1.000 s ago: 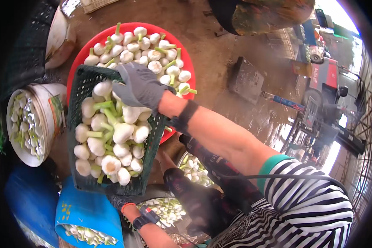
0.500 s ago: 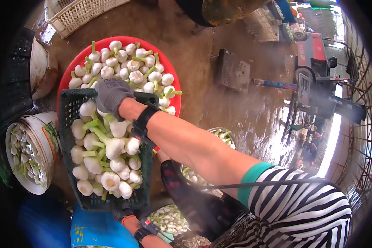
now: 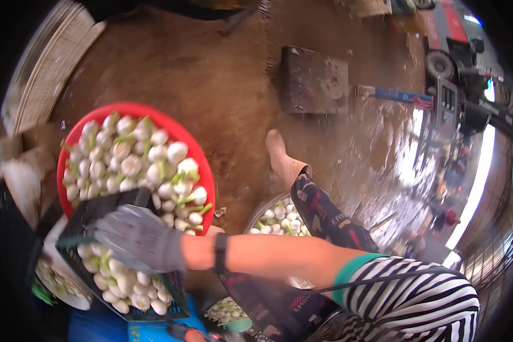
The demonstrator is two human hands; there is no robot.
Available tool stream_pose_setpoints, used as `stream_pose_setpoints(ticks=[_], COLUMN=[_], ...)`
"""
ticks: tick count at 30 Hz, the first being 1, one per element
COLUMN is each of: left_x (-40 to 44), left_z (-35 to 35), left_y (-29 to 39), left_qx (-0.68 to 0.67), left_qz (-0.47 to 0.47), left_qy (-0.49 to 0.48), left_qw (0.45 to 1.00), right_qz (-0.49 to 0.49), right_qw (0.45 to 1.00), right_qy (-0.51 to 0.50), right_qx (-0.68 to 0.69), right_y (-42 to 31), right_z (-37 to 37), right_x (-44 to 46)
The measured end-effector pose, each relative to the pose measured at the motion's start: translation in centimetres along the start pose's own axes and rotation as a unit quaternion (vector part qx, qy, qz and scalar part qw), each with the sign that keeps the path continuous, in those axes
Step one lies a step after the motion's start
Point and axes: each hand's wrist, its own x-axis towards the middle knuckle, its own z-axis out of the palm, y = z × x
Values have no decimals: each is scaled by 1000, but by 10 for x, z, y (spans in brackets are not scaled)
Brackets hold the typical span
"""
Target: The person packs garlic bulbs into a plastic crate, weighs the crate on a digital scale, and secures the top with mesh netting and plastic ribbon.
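My right hand (image 3: 139, 239), in a grey glove and blurred by motion, is closed over the upper end of a dark green plastic crate (image 3: 105, 206). Fresh garlic bulbs (image 3: 132, 288) with short green stems lie in the crate, which is tilted. At the bottom edge of the view, my left hand (image 3: 179, 330) wears a dark glove and grips the crate's lower end; its fingers are partly hidden. Just beyond the crate, partly covered by it, stands a red basin (image 3: 206, 188) heaped with more garlic.
A blue drum (image 3: 154, 330) stands below the crate, with a white bucket (image 3: 77, 296) of garlic at left. A metal basin (image 3: 256, 219) of garlic sits near my boot (image 3: 278, 157). Further off are a dark block (image 3: 316, 80), a forklift (image 3: 439, 34) and white crates (image 3: 51, 71).
The crate and both hands have shifted left and down in the view. The red basin and surroundings shift too as my view turns; my boot now shows.
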Motion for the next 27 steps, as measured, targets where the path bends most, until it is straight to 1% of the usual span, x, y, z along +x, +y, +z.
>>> stream_pose_setpoints(ticks=[1,2,3,4,5,7,8,9,11,12,13,14,15,17,19,20,21,22,23,25,26,27], left_x=[-33,-66,-102,-133,-164,-219,-240,-255,-268,-262,-257,-253,-251,-259,-276,-281,-285,-290,-273,-252,-241,-242], left_z=[21,43,71,98,124,174,198,219,253,271,289,298,309,323,340,342,345,347,339,328,322,324], left_y=[11,22,34,40,46,52,54,55,50,52,54,58,62,73,87,100,112,125,117,115,114,118], left_qx=[17,30,37,39,41,42,35,24,37,235,370,457,528,569,599,588,573,552,501,456,429,440], left_qz=[34,64,85,105,119,132,130,121,128,310,500,538,576,465,349,418,489,559,383,328,302,312], left_qy=[-8,-27,-61,-102,-147,-246,-293,-337,-420,-457,-424,-411,-394,-409,-415,-430,-436,-432,-438,-435,-431,-437], left_qw=[999,997,994,988,981,959,946,933,898,800,658,577,484,541,589,543,493,443,641,704,734,720], right_qz=[35,85,104,185,265,259,237,250,308,316,324,335,324,306,238,207,317,413,252,326,479,619], right_qw=[998,993,993,964,929,945,957,952,918,916,912,906,910,916,929,933,906,852,882,805,768,695], right_qy=[-32,-81,-60,-189,-250,-170,-96,-102,-94,-51,-9,31,45,72,63,54,-75,-204,47,88,111,128], right_qx=[32,15,-11,-31,-64,-102,-140,-144,-231,-242,-250,-256,-254,-251,-277,-290,-272,-248,-395,-487,-411,-342], right_y=[27,59,93,127,159,217,246,273,319,343,368,391,414,456,491,500,496,490,508,518,502,486], right_z=[-35,-70,-106,-144,-174,-231,-248,-267,-292,-296,-295,-290,-285,-281,-287,-292,-333,-384,-402,-490,-522,-553], right_x=[-8,-21,-38,-53,-69,-100,-120,-137,-153,-158,-163,-169,-169,-165,-184,-192,-180,-179,-242,-349,-373,-395])
